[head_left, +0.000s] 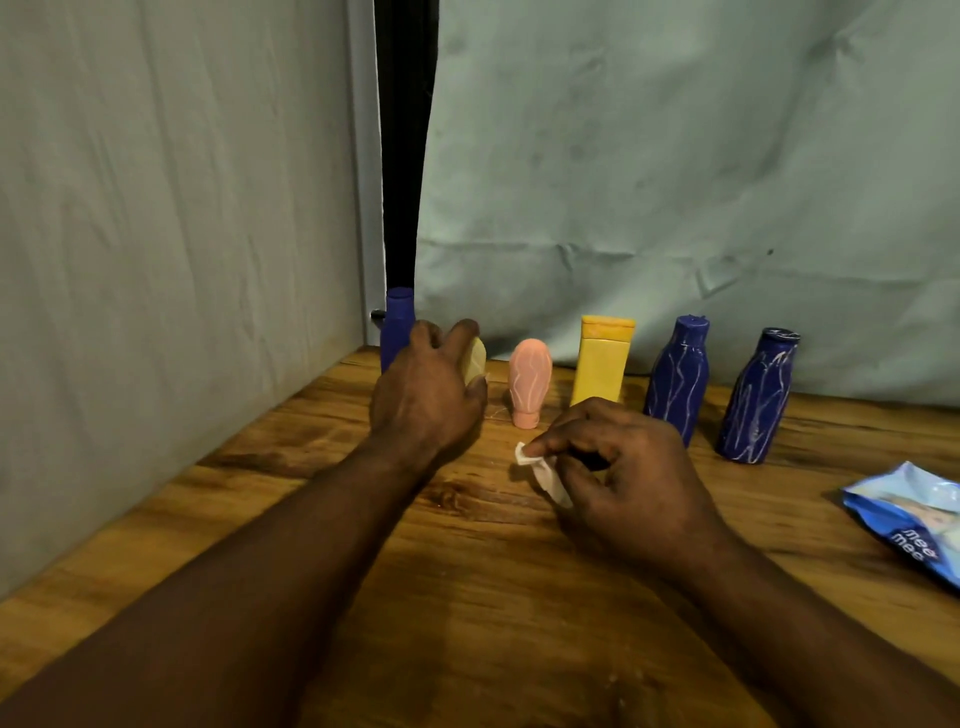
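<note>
Cream bottle (475, 361) is standing at the far left of the desk (467, 597), and you are gripping it with your left hand (423, 395). Your fingers are curling over its top and your thumb is lying against its near side, so most of it is hidden. Your right hand (623, 467) is working nearer to you, just right of centre, pinching a crumpled white wipe (545, 475) between thumb and forefinger while the other fingers are curling loosely.

Just behind your left hand a plain blue bottle (397, 325) is standing at the far edge. Right of the cream bottle a pink bottle (530, 382) is resting on its cap. Then come a yellow bottle (602, 364), a scribbled blue bottle (678, 376) and a second scribbled blue bottle (753, 397). A wipes packet (909, 512) is lying at the right edge.
</note>
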